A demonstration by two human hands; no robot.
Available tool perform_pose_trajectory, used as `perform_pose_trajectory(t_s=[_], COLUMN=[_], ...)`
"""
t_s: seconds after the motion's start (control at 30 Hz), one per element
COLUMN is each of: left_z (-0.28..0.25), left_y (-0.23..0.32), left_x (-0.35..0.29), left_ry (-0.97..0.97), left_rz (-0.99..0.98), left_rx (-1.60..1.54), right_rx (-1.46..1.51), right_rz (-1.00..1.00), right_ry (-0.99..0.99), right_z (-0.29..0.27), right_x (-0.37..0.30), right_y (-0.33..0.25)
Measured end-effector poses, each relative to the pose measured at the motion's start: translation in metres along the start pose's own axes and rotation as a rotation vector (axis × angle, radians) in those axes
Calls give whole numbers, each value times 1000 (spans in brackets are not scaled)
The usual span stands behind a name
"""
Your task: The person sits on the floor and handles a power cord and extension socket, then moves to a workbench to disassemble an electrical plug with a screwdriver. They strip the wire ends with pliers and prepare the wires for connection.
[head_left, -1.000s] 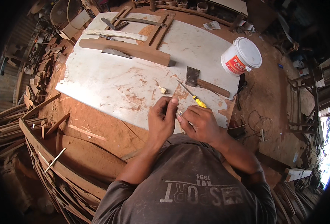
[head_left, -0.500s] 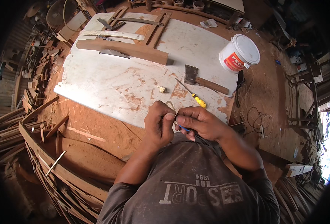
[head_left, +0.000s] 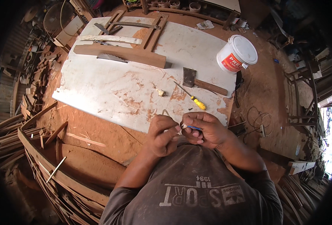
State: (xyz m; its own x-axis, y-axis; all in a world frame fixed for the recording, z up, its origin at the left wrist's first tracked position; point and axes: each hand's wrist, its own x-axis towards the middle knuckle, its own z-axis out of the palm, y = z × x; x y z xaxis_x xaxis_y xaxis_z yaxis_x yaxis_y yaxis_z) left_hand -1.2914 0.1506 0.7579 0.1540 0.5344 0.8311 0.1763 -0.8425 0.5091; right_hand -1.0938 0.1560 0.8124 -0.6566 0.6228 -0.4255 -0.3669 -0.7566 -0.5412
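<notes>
Close together over the table's near edge, both my hands are closed. In my right hand (head_left: 208,130) is a slim blue object (head_left: 194,128) with a pale, shiny end; its exact kind is too small to tell. The fingers of my left hand (head_left: 162,137) pinch at that end, and a thin beige cord (head_left: 166,111) loops out above them. Just beyond lies a yellow-handled screwdriver (head_left: 198,103), its tip pointing away to the left. Farther off rests a hatchet (head_left: 190,77) with a wooden handle. A small pale block (head_left: 161,92) sits left of the screwdriver.
The white tabletop (head_left: 94,88) carries a wooden plank (head_left: 132,55), a saw blade (head_left: 111,57) and a wooden frame (head_left: 154,35) at the far left. A white lidded bucket (head_left: 236,52) stands at the right. A curved wooden frame (head_left: 70,174) lies at the lower left.
My hands have shifted slightly toward me, and the right hand has turned, so more of the blue object and its pale end shows. The whole view has shifted a little.
</notes>
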Motion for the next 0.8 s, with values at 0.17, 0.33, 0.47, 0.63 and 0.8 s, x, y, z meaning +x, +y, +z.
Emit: perform_pose_trajectory(t_s=[0.17,0.33,0.47,0.63,0.8], left_z=[-5,-5,1,-1,2], left_y=[7,9,8,10,5], left_x=[9,13,15,28,23], left_ry=[-122,-166,-137,-318,-467], left_rz=[41,40,-74,-349,-652], left_rx=[16,69,22,-81,-264], right_rx=[-293,-637,-764,-945,-692], right_rz=[5,5,20,-262,-18], right_ry=[1,-15,53,10,66], right_z=[-10,-5,1,-6,-20], right_x=[-8,-22,-27,-25,-20], right_y=[-16,-38,-42,-29,-12])
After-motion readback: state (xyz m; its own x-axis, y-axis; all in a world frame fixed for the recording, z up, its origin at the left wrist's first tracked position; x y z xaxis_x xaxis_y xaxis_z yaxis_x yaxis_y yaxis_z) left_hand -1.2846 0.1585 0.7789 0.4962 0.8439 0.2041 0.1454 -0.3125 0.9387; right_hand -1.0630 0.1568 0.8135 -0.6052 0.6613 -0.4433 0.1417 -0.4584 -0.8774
